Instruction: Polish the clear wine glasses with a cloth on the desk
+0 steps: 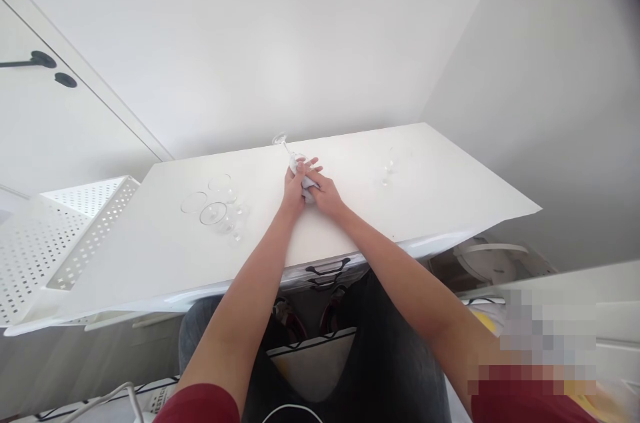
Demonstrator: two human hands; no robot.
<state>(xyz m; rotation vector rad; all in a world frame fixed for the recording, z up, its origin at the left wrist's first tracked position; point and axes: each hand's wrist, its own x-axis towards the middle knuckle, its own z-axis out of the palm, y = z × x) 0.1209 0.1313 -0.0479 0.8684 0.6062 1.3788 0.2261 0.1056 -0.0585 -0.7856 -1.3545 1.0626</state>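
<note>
A: Start at the far left. What's there?
B: A door with a black handle at 10 o'clock from the hands, and a white perforated panel near 9 o'clock, beside the bench.
A: And on the bench?
B: A cluster of clear stemmed glasses, close together at 9 o'clock, rims up.
A: Now the hands.
B: The left hand is closed around the bowl of a wine glass, out in front at 12 o'clock. The glass is tilted, its foot pointing to 11 o'clock by the bench's back edge.
A: What's the pale stuff at the bowl?
B: A cloth, bunched between the palms. The right hand is curled onto it, pinching it under the thumb.
A: Whose fingers stick out on top?
B: They overlap; I can't tell.
A: Further right?
B: Another clear glass at 3 o'clock, well apart from the hands, too faint to trace fully.
</note>
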